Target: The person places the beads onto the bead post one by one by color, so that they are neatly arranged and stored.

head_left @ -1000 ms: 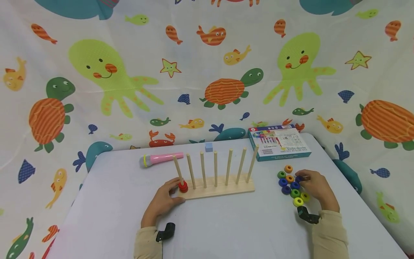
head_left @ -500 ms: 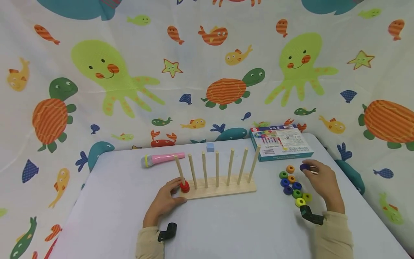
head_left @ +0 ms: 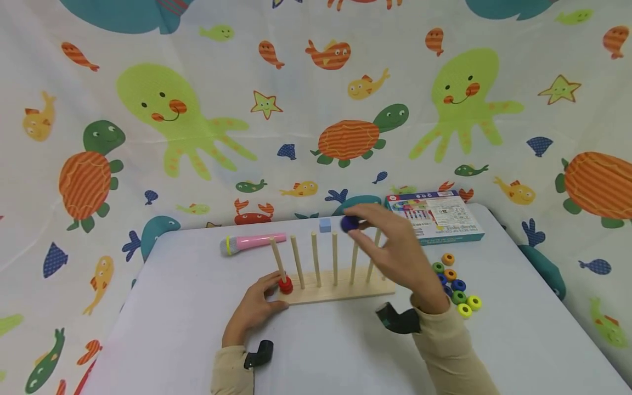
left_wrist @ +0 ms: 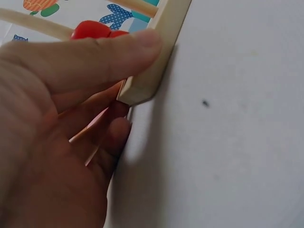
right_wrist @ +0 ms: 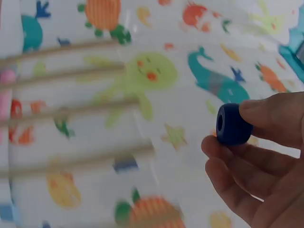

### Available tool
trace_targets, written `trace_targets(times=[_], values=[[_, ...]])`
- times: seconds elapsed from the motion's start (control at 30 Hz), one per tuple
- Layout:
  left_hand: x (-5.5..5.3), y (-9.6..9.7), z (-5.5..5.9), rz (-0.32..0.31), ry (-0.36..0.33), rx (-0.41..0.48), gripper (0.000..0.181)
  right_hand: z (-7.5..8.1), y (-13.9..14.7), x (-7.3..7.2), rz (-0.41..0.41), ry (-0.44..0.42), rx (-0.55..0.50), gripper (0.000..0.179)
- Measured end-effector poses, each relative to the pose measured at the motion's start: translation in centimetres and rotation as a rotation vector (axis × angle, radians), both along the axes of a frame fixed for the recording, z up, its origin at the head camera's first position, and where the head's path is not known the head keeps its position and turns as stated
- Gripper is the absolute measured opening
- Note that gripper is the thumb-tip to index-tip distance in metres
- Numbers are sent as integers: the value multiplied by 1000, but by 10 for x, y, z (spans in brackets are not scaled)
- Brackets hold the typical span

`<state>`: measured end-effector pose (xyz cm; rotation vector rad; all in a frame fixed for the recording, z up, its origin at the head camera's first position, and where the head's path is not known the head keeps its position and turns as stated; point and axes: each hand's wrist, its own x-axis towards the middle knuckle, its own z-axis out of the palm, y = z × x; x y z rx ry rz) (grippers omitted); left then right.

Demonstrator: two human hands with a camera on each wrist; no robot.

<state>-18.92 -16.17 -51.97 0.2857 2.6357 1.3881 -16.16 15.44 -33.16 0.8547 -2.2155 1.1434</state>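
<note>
My left hand [head_left: 254, 307] grips the left end of a wooden peg stand [head_left: 340, 295]. In the left wrist view its thumb lies along the base's edge [left_wrist: 152, 78], with the fingers around the end. Several upright pegs line the stand; red beads [head_left: 285, 285] sit at the foot of the leftmost one. My right hand [head_left: 397, 252] pinches a dark blue bead [head_left: 349, 223] between thumb and fingers, raised about level with the peg tops. The bead's hole [right_wrist: 221, 121] faces sideways in the right wrist view. My right hand hides part of the rightmost pegs.
Several loose orange, green, blue and yellow beads [head_left: 458, 297] lie on the table to the right. Behind them is a flat toy box [head_left: 446, 219]. A pink toy microphone [head_left: 254, 241] and a light blue cube [head_left: 325, 225] lie behind the stand, before a sea-animal cloth [head_left: 296, 126].
My right hand has picked the dark blue bead from the pile, lifted it and carried it left over the stand. My left hand keeps its hold on the stand's end.
</note>
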Motion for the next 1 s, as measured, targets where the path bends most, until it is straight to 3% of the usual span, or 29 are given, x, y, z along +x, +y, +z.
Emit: trace_targets(times=[0.1,0.33,1.0], values=[[0,-1,-2,-8,8,12,63,5,-36,-15,116,-53,76,32],[2,-1,-1,4,7,15,62,9,-77,-35,156,-126,258,30],[-2,-3,2,11,-8,10,62,6,-89,-35,101,-213,429,31]])
